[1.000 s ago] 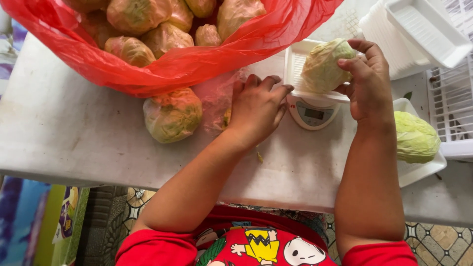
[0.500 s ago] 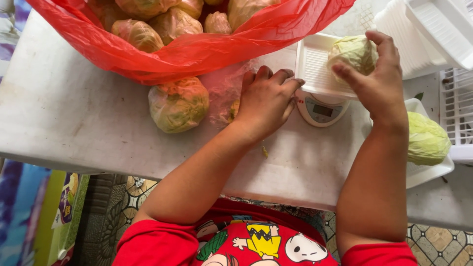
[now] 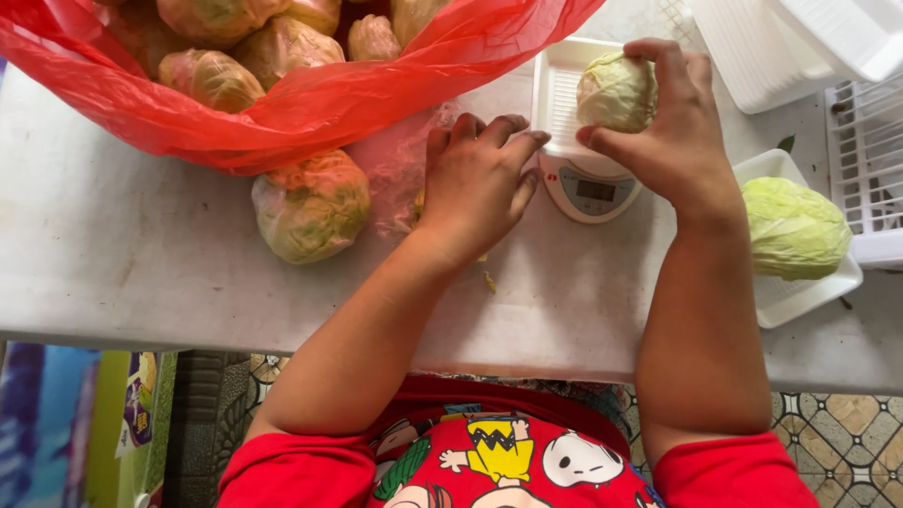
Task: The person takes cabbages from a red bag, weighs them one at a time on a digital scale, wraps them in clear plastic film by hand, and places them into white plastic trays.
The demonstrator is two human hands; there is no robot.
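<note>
A big red bag [image 3: 282, 103] lies open at the top of the tabletop [image 3: 122, 263], full of wrapped cabbages. One wrapped cabbage [image 3: 310, 205] sits just below it in clear wrap. The small grey screen [image 3: 594, 189] is on the round white scale, under a white tray [image 3: 557, 94]. More white trays [image 3: 800, 47] are stacked at the top right.

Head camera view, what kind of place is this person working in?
Probably a produce packing or market stall. A red plastic bag full of wrapped cabbages, a small digital scale carrying a white foam tray, and the right hand setting a cabbage on it.
</note>
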